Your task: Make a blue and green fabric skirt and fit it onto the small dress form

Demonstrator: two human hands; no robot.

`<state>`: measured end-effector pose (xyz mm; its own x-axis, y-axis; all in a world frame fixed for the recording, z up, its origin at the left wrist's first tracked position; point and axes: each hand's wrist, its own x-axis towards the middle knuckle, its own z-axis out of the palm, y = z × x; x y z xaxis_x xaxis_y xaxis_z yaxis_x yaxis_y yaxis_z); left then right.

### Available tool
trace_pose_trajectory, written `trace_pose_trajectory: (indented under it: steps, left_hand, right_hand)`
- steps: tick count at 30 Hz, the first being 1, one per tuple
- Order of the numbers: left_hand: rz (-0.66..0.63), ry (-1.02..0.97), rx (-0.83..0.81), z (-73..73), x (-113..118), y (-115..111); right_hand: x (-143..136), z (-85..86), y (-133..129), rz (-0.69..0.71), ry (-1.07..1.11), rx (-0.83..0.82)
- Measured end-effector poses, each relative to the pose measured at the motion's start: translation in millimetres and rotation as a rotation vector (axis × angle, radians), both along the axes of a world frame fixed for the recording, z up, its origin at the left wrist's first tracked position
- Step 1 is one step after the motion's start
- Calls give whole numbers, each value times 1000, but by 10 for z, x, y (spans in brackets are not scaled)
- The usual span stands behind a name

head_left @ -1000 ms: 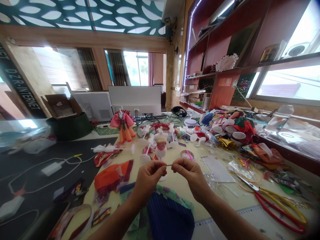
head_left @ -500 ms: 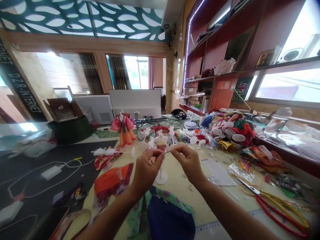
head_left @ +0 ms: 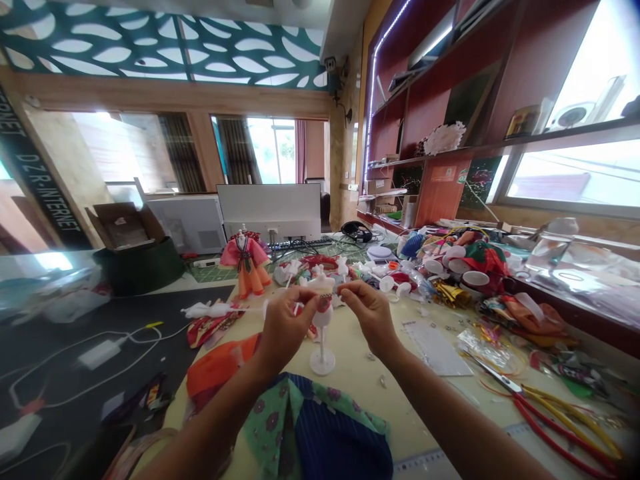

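Note:
A small white mannequin on a round-footed stand [head_left: 323, 361] stands upright before me, with a red band at its waist. My left hand [head_left: 290, 328] pinches a short strip of beaded trim [head_left: 325, 298] lying across the front of the mannequin's waist. On the other side, my right hand [head_left: 369, 313] is closed in a pinch close to the trim's end; what its fingertips hold is too small to make out. Nearest my forearms lies a green floral and dark blue cloth [head_left: 345, 430]. An orange cloth [head_left: 217, 367] is partly behind my left arm.
A doll dress in pink and orange [head_left: 246, 263] stands at the back left, near a monitor [head_left: 270, 210]. Red-and-yellow-handled scissors [head_left: 517, 389] lie at the right. Beyond them is a heap of fabric scraps [head_left: 530, 317]. Another white mannequin [head_left: 207, 311] lies on its side.
My hands have moved slightly apart, the left one leftward. The strip, before stretched between both sets of fingertips, now shows beside my left fingers at the mannequin's waist.

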<state>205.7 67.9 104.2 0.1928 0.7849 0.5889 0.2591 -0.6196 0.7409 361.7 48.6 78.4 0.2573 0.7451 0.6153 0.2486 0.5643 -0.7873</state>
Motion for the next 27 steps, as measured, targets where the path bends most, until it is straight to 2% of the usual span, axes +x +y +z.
trace_pose_trajectory:
  steps: [8,14,18,27]
  left_hand:
    - [32,71,104,-20,-1,31]
    - [93,84,251,-33,40,217]
    - [119,80,326,-43,88,350]
    - [121,96,312,-89,84,460]
  right_hand:
    - [-48,50,2,-9,-68,85]
    - [-72,89,156,-126,-106,191]
    - [-79,91,275,-173,-140,206]
    - [-76,53,373,-213,-196,158]
